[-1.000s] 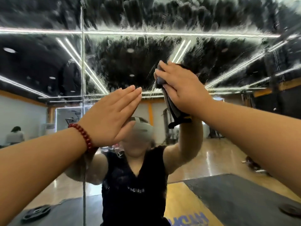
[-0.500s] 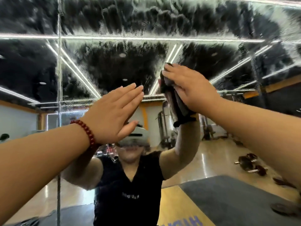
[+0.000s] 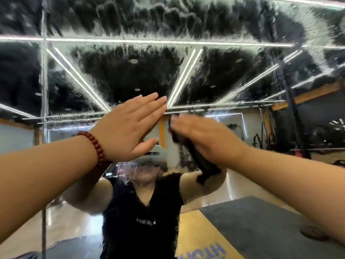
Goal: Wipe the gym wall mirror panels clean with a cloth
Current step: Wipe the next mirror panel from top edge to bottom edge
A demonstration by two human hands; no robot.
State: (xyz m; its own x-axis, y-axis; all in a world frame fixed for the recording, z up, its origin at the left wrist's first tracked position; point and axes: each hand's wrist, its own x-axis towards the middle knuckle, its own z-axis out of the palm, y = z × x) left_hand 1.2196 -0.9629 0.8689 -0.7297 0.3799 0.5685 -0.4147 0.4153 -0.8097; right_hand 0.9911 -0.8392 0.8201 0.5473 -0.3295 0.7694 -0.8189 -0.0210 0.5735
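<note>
The wall mirror carries everything here. Wet, foamy streaks cover its upper part, above the vertical panel seam's midpoint and to the seam's right. A flat left hand presses on the glass right of the seam; farther right, a dark cloth lies against it under the right hand.

Both arms raised and stretched forward, forearms bare. Left hand flat, fingers straight and held together, thumb out below, palm facing away; red bead bracelet round the left wrist. Right hand just beside it and a little lower, blurred with motion, back of hand toward the camera, fingers laid flat, pressing a dark cloth that hangs below the palm
</note>
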